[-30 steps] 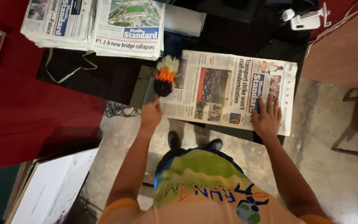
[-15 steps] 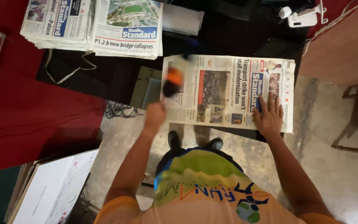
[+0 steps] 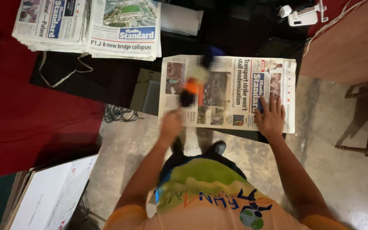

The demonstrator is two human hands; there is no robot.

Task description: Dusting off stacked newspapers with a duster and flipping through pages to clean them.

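Orange, black and blue on the blurred duster [image 3: 196,81] over the newspaper [image 3: 231,91]; white newsprint, blue masthead; left of it, red cloth [image 3: 30,115].

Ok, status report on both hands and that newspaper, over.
Left hand gripping a colourful duster, blurred, over the newspaper. Right hand flat on the paper's right part. Nothing in the way.

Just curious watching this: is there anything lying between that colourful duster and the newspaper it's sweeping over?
Nothing visible. The blurred duster in the left hand passes straight over the newspaper. The right hand presses flat on the paper's right part, clear of the duster.
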